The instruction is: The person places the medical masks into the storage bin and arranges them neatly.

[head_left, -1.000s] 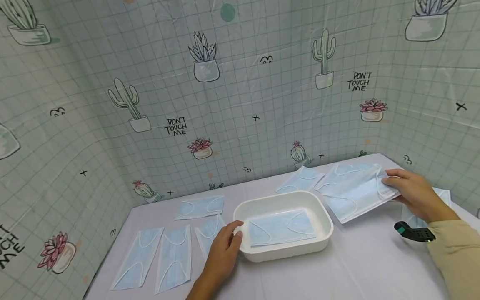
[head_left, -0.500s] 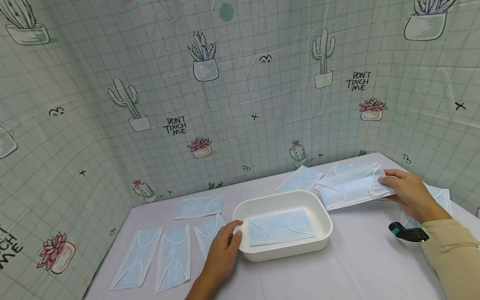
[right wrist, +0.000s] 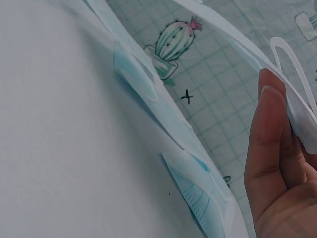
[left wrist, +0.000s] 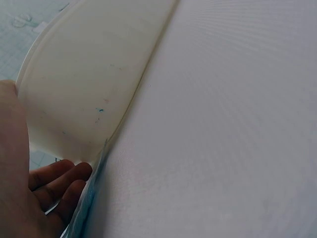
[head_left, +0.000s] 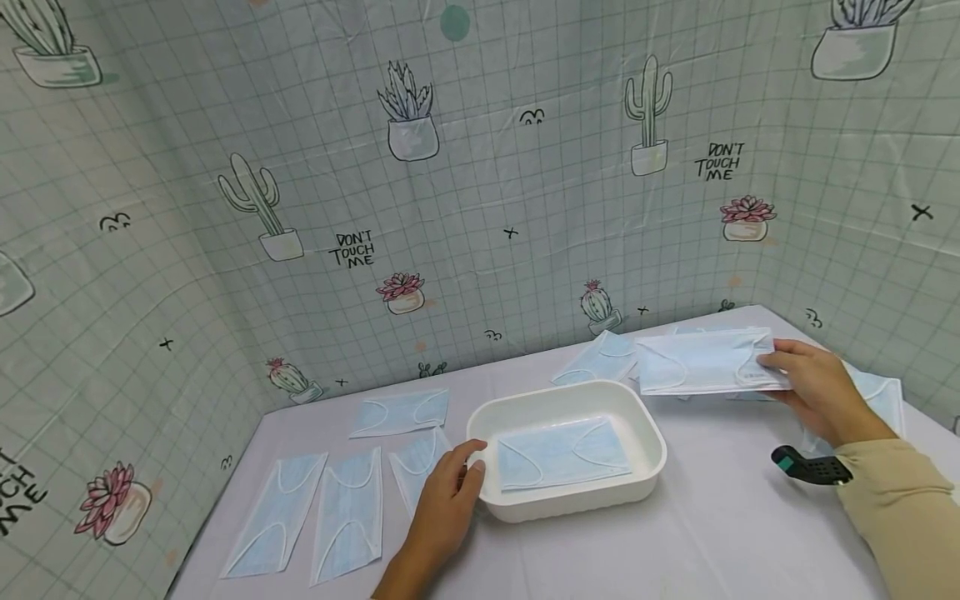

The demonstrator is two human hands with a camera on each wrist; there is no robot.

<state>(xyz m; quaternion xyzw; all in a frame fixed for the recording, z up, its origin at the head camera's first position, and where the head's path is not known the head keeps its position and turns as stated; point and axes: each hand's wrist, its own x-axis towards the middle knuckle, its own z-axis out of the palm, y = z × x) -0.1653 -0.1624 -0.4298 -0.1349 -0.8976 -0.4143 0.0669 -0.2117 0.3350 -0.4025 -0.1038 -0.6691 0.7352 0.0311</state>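
Observation:
My right hand (head_left: pixel 821 387) pinches a light blue face mask (head_left: pixel 697 362) by its right end, thumb in front. The mask is raised above the table, its long side nearly level. In the right wrist view the fingers hold the mask (right wrist: pixel 297 106) at its edge. My left hand (head_left: pixel 442 500) holds the left end of a white plastic tray (head_left: pixel 570 504). In the left wrist view the curled fingers are at the tray's outer wall (left wrist: pixel 94 74). One face mask (head_left: pixel 562 457) lies flat inside the tray, ear loops upward.
On the left of the white-covered table (head_left: pixel 720 533) lie several face masks, among them one mask (head_left: pixel 348 512) near the left hand. Another mask (head_left: pixel 597 358) is behind the tray. One mask (head_left: pixel 881 400) lies partly behind the right wrist. A patterned curtain (head_left: pixel 480 192) surrounds the table.
The mask in my right hand has swung from a slant to nearly level, its left end rising. That hand has shifted slightly left. The left hand and tray stay in place.

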